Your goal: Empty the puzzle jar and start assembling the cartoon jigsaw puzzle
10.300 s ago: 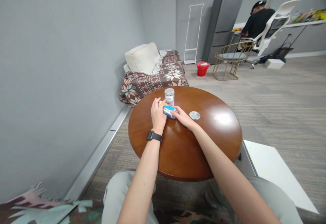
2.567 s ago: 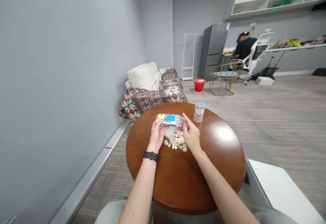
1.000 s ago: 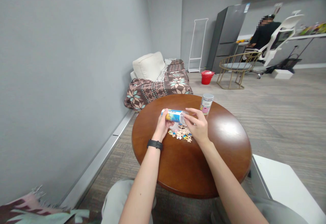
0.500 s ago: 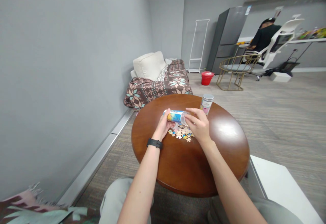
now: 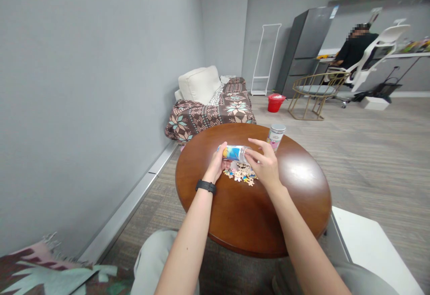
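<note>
My left hand (image 5: 220,165) is wrapped round a clear plastic jar (image 5: 234,152) with a blue and yellow label. The jar lies on its side in the air, its mouth facing right. At that mouth is my right hand (image 5: 265,163), some fingertips bunched against or just inside the rim and one finger raised. What those fingertips hold, if anything, is hidden. Below the jar a loose pile of jigsaw puzzle pieces (image 5: 240,175) lies on the round brown table (image 5: 242,223). Beyond my right hand a can (image 5: 276,137) with a silver lid stands upright.
A sofa (image 5: 211,109) under a patterned cover stands behind the table, beside the grey wall. To the right are a red bucket (image 5: 275,103), a gold-framed chair (image 5: 316,91) and a white box-like surface (image 5: 369,237). Farther back a person (image 5: 358,49) sits at a counter.
The view has shifted slightly, so the scene sits a little farther right. Both hands keep about the same places at the jar, while my right fingers have changed pose slightly.
</note>
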Motion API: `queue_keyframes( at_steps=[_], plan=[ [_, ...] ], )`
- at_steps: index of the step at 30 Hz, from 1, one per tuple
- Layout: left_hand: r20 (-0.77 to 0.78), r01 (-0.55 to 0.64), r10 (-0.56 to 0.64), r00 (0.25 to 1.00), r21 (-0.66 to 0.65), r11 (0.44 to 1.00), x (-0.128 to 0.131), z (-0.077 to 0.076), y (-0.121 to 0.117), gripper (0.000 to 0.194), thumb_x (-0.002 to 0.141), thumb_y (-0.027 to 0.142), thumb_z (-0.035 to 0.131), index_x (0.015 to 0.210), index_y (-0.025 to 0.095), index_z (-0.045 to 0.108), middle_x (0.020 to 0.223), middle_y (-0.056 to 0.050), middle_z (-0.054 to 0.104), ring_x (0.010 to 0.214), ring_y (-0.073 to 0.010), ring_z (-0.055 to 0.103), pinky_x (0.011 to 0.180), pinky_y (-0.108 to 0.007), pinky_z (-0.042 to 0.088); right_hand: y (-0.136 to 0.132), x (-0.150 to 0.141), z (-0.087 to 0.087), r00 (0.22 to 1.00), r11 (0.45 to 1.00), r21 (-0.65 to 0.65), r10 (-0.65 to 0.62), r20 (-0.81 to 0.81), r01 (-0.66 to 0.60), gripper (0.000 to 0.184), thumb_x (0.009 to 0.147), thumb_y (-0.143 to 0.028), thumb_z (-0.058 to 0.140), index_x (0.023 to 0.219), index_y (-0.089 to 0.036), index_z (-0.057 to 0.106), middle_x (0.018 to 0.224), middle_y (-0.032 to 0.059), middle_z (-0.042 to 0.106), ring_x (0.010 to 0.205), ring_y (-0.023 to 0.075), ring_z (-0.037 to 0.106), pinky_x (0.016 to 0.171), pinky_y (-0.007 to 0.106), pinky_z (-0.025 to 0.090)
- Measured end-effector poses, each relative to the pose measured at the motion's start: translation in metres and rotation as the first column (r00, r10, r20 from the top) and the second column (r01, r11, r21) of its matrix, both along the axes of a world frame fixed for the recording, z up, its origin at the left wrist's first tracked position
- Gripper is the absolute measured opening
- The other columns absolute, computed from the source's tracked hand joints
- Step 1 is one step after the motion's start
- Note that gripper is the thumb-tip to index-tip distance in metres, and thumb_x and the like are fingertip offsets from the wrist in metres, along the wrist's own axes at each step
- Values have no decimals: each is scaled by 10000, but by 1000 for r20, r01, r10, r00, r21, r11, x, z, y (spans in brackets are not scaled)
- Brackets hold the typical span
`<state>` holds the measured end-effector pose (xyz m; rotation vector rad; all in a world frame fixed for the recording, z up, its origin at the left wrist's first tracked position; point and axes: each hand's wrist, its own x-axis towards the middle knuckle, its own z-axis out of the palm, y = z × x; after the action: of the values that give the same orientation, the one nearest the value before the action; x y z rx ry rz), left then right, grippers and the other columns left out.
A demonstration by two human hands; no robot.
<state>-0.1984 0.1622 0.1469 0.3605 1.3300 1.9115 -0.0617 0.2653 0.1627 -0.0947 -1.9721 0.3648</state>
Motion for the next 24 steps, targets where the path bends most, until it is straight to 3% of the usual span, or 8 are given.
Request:
queue_keyframes(
  at_steps=[15, 19, 24],
  plan=[
    [-168, -39, 52, 984, 80, 996, 2, -7, 3, 495, 713, 668, 663, 748, 200, 506, 457, 30, 531, 306, -97, 444, 345, -211, 326, 5, -1, 5, 998, 998, -3, 55, 18, -55, 168, 884, -209, 570, 833, -259, 722, 1144, 68, 686, 1072, 260, 599, 890, 476, 511],
    [-133, -51, 64, 989, 103, 993, 4, -3, 3, 472, 741, 655, 637, 770, 205, 496, 453, 42, 511, 315, -94, 445, 344, -204, 310, 1, -1, 4, 998, 996, -61, 65, 10, -65, 189, 897, -208, 542, 795, -240, 698, 1126, 85, 679, 1063, 258, 605, 887, 473, 513],
    [-99, -149, 160, 982, 112, 983, 5, 1, 3, 464, 745, 641, 632, 761, 198, 494, 454, 49, 491, 326, -87, 444, 346, -201, 303, -7, -3, 1, 994, 986, -121, 112, 1, -111, 175, 923, -202, 498, 848, -220, 655, 1114, 107, 653, 1054, 243, 604, 894, 445, 514]
  ],
)
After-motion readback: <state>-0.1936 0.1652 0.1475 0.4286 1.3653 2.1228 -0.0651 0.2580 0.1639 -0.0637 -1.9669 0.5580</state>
